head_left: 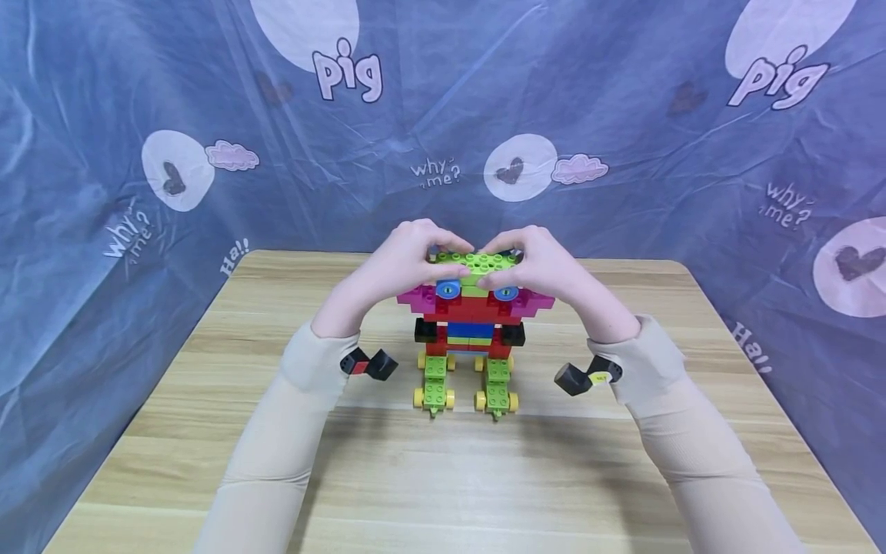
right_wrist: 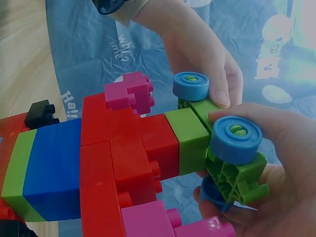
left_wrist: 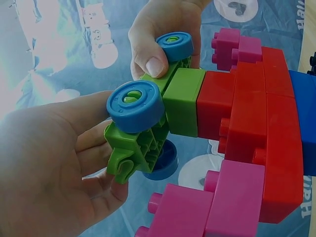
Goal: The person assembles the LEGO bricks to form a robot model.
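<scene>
A toy block figure stands upright on the table, with stacked red bricks (head_left: 468, 309) as its body. Across its top lies a green wheeled car base (head_left: 487, 263) with blue wheels (left_wrist: 136, 106), seated on a green brick (left_wrist: 183, 101). My left hand (head_left: 408, 254) pinches the base's left end between thumb and fingers. At the other end, my right hand (head_left: 543, 261) grips it likewise, and the two hands' fingertips come close together at the middle. Pink bricks (right_wrist: 145, 217) jut out at both sides below the hands. Some fingers are hidden behind the base.
Lower on the figure are black side bricks (head_left: 425, 331) and a blue layer (right_wrist: 54, 168). Two green wheeled bases (head_left: 497, 392) with yellow wheels (head_left: 418, 398) form its feet. The wooden table (head_left: 221, 431) ends against a blue printed cloth (head_left: 429, 100).
</scene>
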A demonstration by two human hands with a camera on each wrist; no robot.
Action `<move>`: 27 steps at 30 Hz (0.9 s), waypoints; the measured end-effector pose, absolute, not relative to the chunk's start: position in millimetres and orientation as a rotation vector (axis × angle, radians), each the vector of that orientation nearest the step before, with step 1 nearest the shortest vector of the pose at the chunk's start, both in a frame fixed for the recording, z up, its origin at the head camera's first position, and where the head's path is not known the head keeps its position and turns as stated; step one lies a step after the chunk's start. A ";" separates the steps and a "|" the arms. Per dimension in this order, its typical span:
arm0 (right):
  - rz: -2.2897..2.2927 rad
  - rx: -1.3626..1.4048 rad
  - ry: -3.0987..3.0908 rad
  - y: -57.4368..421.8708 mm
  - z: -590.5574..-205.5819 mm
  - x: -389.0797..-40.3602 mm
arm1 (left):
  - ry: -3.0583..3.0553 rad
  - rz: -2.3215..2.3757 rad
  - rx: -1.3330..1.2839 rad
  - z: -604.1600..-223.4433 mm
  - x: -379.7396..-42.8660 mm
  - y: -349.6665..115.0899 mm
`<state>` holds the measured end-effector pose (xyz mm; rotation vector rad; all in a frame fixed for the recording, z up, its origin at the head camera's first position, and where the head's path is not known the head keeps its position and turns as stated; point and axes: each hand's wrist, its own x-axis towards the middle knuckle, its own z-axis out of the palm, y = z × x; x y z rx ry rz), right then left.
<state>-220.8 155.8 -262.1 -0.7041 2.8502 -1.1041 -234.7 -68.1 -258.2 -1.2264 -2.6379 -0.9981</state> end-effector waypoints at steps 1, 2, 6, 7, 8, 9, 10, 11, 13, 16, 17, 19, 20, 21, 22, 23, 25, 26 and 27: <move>-1.111 -0.701 2.847 155.5 -261.6 -220.6 | -2.641 -1.004 -1.224 -257.8 -234.5 -68.3; -1.112 -0.703 2.845 155.2 -261.3 -220.6 | -2.643 -1.008 -1.221 -257.4 -234.2 -68.5; -1.098 -0.717 2.838 155.0 -259.9 -220.2 | -2.657 -1.015 -1.213 -255.9 -233.2 -69.2; -1.093 -0.719 2.837 154.9 -259.7 -220.1 | -2.659 -1.018 -1.213 -255.5 -233.1 -69.3; -1.089 -0.719 2.836 155.0 -259.7 -220.2 | -2.661 -1.021 -1.215 -255.2 -233.0 -69.2; -1.085 -0.720 2.835 154.9 -259.8 -220.1 | -2.663 -1.025 -1.217 -255.0 -232.8 -69.1; -1.084 -0.719 2.835 155.0 -259.9 -220.2 | -2.665 -1.028 -1.219 -254.8 -232.8 -69.2; -1.082 -0.719 2.836 154.8 -260.1 -220.2 | -2.665 -1.031 -1.221 -254.7 -232.8 -69.2; -1.081 -0.720 2.838 154.5 -260.6 -220.3 | -2.665 -1.036 -1.223 -254.8 -232.7 -69.3; -1.083 -0.722 2.844 154.3 -261.8 -219.8 | -2.662 -1.039 -1.220 -255.7 -233.2 -69.4; -1.089 -0.719 2.845 154.3 -262.2 -219.5 | -2.659 -1.041 -1.219 -256.2 -233.5 -69.3; -1.102 -0.715 2.849 154.1 -263.2 -219.0 | -2.653 -1.046 -1.219 -257.7 -234.2 -69.1; -1.108 -0.714 2.852 154.1 -263.7 -218.7 | -2.648 -1.049 -1.218 -258.5 -234.6 -69.1; -1.114 -0.714 2.855 153.9 -264.1 -218.5 | -2.644 -1.050 -1.219 -259.3 -235.0 -69.0; -1.120 -0.713 2.857 153.7 -264.2 -218.1 | -2.639 -1.053 -1.220 -260.0 -235.2 -69.0; -1.124 -0.710 2.861 153.6 -264.6 -218.0 | -2.634 -1.055 -1.221 -260.5 -235.3 -68.9; -1.123 -0.710 2.867 153.2 -264.9 -217.7 | -2.626 -1.057 -1.222 -261.4 -235.4 -68.9; -1.121 -0.712 2.870 153.0 -264.9 -217.6 | -2.626 -1.056 -1.218 -261.7 -235.4 -69.1; -1.118 -0.712 2.873 152.8 -265.1 -217.8 | -2.628 -1.057 -1.216 -261.9 -235.3 -69.3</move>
